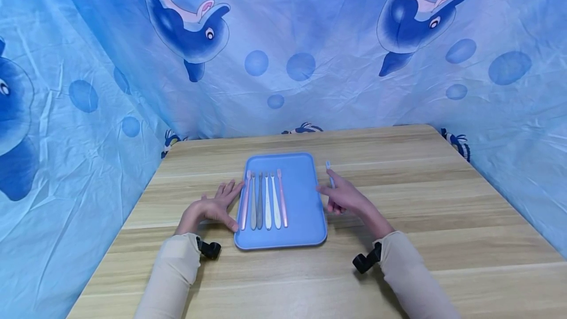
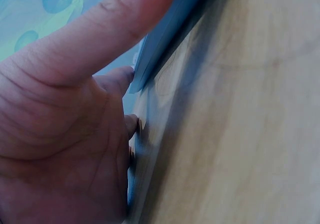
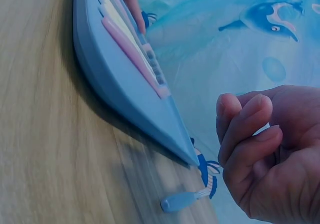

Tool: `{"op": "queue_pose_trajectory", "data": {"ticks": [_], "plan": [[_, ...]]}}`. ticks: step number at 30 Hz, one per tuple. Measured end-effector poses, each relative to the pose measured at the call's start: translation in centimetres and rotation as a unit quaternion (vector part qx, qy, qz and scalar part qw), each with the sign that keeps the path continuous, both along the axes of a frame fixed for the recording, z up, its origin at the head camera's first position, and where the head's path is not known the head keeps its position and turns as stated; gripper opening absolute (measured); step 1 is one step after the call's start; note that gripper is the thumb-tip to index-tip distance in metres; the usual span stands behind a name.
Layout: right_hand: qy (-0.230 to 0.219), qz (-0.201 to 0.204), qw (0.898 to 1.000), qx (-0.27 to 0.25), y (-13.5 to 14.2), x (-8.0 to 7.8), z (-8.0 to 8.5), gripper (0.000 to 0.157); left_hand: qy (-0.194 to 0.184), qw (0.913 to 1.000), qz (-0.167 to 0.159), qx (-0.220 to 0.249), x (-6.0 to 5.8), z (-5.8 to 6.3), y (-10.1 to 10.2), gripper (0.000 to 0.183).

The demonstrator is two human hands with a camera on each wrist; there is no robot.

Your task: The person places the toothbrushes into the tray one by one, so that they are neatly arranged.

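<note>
On the table lies a blue tray (image 1: 303,201) bearing several toothbrushes side by side: a pink one (image 1: 283,206) at the right of the row, white ones (image 1: 267,206), grey ones (image 1: 260,206) and another pink one (image 1: 245,206). My left hand (image 1: 214,208) spreads its fingers at the tray's left edge, with thumb and fingertips at the rim. Beyond the tray's right edge, a light-blue toothbrush (image 3: 180,201) rests on the wood, partly hidden by my right hand in the head view. My right hand (image 1: 347,196) hovers above it with loosely curled fingers, holding nothing.
The wooden table (image 1: 443,230) reaches out on both sides of the tray. A blue curtain (image 1: 283,87) printed with dolphins hangs behind and beside it. Black wrist-worn devices (image 1: 366,262) sit at both cuffs.
</note>
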State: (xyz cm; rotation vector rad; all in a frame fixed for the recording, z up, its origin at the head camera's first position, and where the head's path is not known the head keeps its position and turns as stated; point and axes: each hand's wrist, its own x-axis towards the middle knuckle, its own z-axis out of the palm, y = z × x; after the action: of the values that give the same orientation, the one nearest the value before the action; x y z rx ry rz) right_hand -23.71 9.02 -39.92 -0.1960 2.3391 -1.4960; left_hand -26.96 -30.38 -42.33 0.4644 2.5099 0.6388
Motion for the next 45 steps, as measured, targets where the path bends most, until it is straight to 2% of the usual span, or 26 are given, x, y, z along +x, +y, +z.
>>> {"op": "queue_pose_trajectory", "data": {"ticks": [13, 21, 39, 45], "plan": [[-0.012, -0.011, 1.0, 0.006, 1.5, -0.3, -1.1, 0.08, -0.006, 0.9998, 0.004, -0.021, 0.2, 0.5, 0.5, 0.147], [-0.029, -0.013, 0.999, 0.004, 2.2, -0.5, -1.9, 0.081, 0.002, 0.9991, 0.014, -0.04, -1.1, -1.5, -0.2, 0.148], [-0.048, -0.008, 0.999, 0.004, 2.7, -0.5, -2.8, 0.083, 0.008, 0.9996, 0.008, -0.027, -0.4, -0.8, -0.1, 0.148], [-0.049, 0.006, 0.999, 0.004, 2.6, -0.2, -2.9, 0.083, 0.001, 0.9997, 0.005, -0.022, 0.0, 0.0, 0.1, 0.147]]}}
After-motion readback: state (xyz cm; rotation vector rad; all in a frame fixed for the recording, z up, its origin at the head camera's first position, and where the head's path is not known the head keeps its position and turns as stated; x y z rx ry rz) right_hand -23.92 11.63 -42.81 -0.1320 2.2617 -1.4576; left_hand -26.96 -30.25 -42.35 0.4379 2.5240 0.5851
